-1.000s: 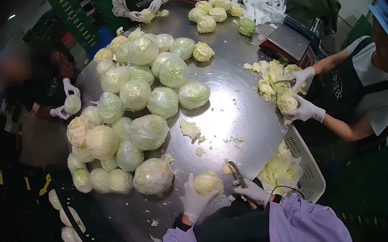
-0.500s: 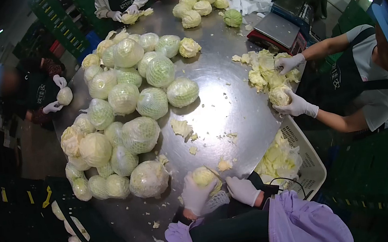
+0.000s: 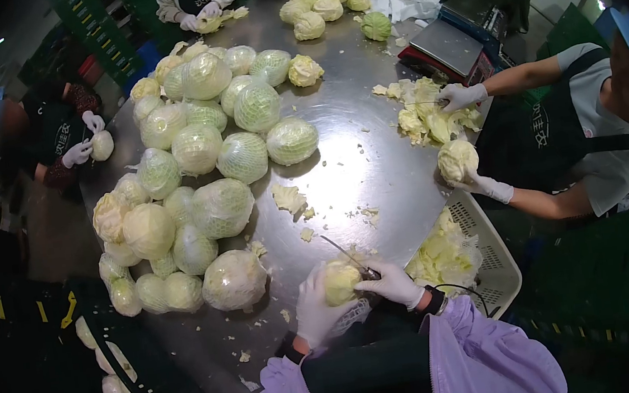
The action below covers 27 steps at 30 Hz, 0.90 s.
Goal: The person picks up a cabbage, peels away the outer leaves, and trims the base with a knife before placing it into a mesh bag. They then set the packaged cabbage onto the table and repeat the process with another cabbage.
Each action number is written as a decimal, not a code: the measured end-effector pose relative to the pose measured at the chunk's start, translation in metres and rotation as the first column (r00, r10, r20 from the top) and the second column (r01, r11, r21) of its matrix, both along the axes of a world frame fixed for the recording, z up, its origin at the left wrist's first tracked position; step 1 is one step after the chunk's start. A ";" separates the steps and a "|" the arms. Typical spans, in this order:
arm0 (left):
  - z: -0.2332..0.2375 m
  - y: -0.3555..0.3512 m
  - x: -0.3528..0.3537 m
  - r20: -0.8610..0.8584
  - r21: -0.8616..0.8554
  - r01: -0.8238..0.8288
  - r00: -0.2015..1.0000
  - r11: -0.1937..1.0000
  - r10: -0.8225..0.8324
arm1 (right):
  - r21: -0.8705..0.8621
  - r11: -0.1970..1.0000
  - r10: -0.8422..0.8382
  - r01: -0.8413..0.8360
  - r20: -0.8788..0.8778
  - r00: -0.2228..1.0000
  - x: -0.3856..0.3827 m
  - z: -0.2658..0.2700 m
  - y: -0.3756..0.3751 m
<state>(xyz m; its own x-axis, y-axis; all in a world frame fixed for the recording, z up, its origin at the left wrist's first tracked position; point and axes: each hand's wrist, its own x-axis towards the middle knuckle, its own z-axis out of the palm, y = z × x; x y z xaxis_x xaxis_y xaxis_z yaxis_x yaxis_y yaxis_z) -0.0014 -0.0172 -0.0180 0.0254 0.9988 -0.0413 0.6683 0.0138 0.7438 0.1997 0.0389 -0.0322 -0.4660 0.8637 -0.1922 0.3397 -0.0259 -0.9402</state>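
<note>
At the near edge of the table, a peeled cabbage (image 3: 340,282) sits in my left hand (image 3: 317,305), whose gloved fingers curl round its left side. A knife (image 3: 346,250) is gripped in my right hand (image 3: 392,284); its thin blade points up and left past the top of the cabbage. The right fingertips touch the cabbage's right side. Below the cabbage, partly hidden by my left hand, lies a white foam net (image 3: 356,313). Loose leaf pieces (image 3: 289,198) and small scraps lie just beyond my hands on the metal table (image 3: 382,243).
Wrapped cabbages (image 3: 224,208) are piled on the left. A white crate (image 3: 498,259) of leaves stands at my right. A co-worker's hand (image 3: 490,187) holds a cabbage beside a leaf heap (image 3: 429,110). Two more people work at the far and left edges. Scales (image 3: 446,48) stand far right.
My right hand has moved up and left against the cabbage, and the knife blade now shows above it. The cabbage is raised slightly. At right, the co-worker's hands have moved apart.
</note>
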 end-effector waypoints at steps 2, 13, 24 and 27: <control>0.003 0.000 0.007 -0.147 0.057 0.034 0.989 0.998 -0.025 | 0.193 0.977 -0.097 0.087 0.044 0.994 -0.004 0.018 -0.007; 0.001 -0.008 0.026 -0.172 0.134 0.140 0.978 0.981 -0.116 | -0.250 0.944 -0.203 0.216 0.075 0.976 0.013 0.012 -0.027; -0.012 0.002 0.008 0.006 0.102 -0.010 1.000 0.995 0.009 | 0.111 0.979 0.142 -0.172 0.239 0.961 0.049 0.028 -0.014; -0.032 0.009 -0.021 0.896 -0.430 0.004 0.121 0.903 0.427 | -0.397 0.911 -0.149 0.109 -0.070 0.986 0.060 0.028 -0.011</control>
